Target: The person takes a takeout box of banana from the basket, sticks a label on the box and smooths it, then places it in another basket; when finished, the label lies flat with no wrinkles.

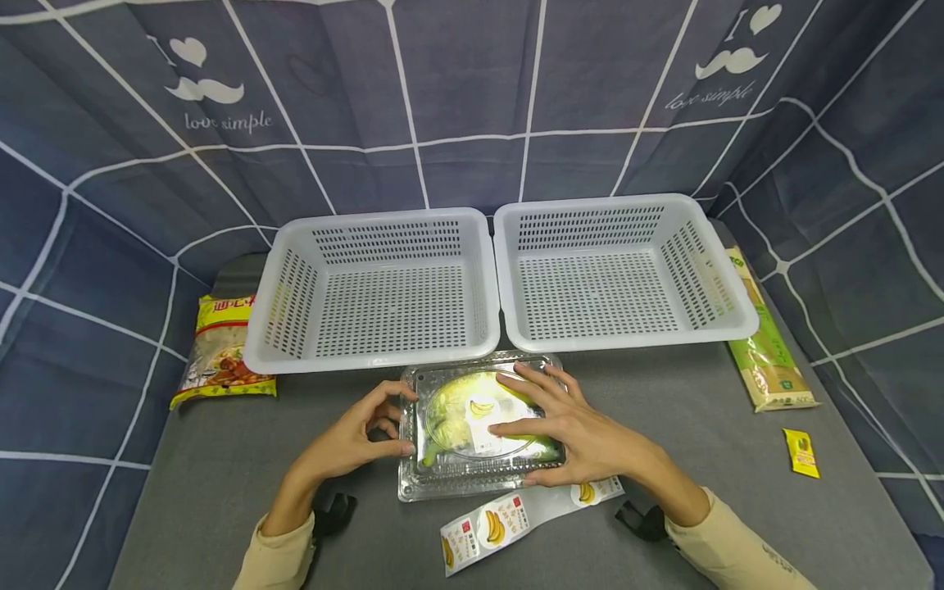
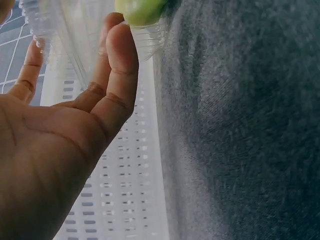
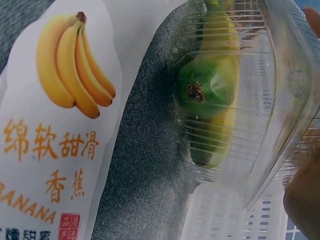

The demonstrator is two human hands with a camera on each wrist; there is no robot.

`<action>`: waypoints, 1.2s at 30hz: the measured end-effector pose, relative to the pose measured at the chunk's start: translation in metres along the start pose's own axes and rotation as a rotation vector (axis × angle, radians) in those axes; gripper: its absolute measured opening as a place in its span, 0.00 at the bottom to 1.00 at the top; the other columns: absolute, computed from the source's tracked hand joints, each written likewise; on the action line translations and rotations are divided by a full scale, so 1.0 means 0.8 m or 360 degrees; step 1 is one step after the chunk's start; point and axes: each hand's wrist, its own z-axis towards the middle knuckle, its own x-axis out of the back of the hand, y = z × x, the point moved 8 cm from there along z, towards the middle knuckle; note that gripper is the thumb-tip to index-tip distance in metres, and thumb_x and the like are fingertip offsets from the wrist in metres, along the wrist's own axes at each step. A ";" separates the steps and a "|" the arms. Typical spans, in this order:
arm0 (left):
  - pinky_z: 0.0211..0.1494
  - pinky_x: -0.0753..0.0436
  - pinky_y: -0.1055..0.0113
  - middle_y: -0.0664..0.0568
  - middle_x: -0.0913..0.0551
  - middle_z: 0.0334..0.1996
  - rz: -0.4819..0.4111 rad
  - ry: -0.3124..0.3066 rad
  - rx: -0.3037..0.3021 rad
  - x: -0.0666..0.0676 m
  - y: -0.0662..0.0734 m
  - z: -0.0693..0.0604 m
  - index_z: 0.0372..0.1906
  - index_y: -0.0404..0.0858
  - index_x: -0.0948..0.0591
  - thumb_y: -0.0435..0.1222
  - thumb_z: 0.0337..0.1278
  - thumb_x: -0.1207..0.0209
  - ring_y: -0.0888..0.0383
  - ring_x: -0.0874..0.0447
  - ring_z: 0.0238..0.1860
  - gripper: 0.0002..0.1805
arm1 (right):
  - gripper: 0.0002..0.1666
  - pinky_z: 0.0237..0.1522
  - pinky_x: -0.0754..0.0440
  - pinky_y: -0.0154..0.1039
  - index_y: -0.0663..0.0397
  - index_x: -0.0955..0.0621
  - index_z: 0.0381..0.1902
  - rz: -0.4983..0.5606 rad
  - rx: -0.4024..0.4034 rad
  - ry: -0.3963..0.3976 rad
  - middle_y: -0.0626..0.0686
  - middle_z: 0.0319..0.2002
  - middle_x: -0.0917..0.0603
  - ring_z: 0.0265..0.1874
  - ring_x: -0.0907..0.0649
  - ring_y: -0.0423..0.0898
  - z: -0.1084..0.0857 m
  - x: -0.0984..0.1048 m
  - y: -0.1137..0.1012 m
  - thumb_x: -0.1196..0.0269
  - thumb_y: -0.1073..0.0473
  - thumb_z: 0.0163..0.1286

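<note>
clear plastic box [image 1: 456, 430], right hand [image 1: 569, 428] spread across top

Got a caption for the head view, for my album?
Left hand and right hand touch a box of fruit, two baskets behind.

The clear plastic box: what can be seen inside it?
Inside the clear plastic box is green and yellow fruit. From above, the banana label and the right hand cover part, so how many pieces cannot be told.
</note>
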 end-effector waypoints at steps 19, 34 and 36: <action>0.28 0.22 0.66 0.43 0.21 0.22 -0.0113 -0.0060 -0.0034 -0.009 -0.009 -0.002 0.78 0.45 0.49 0.27 0.58 0.36 0.52 0.22 0.23 0.48 | 0.44 0.69 0.48 0.66 0.46 0.25 0.66 0.0081 -0.0193 0.0313 0.60 0.72 0.36 0.74 0.43 0.63 -0.028 0.071 0.050 0.27 0.39 0.52; 0.28 0.24 0.65 0.43 0.23 0.21 -0.0143 -0.0067 -0.0046 -0.010 -0.008 -0.004 0.78 0.45 0.50 0.26 0.59 0.38 0.51 0.24 0.22 0.47 | 0.42 0.65 0.59 0.75 0.55 0.29 0.69 -0.0007 -0.1218 0.0979 0.66 0.72 0.38 0.72 0.43 0.67 -0.166 0.192 0.225 0.29 0.53 0.58; 0.28 0.24 0.66 0.44 0.22 0.21 -0.0142 -0.0060 -0.0029 -0.010 -0.009 -0.004 0.78 0.46 0.50 0.26 0.59 0.38 0.50 0.24 0.22 0.47 | 0.43 0.65 0.57 0.74 0.53 0.31 0.71 -0.0037 -0.1303 0.0963 0.65 0.73 0.39 0.73 0.43 0.67 -0.171 0.190 0.234 0.30 0.51 0.59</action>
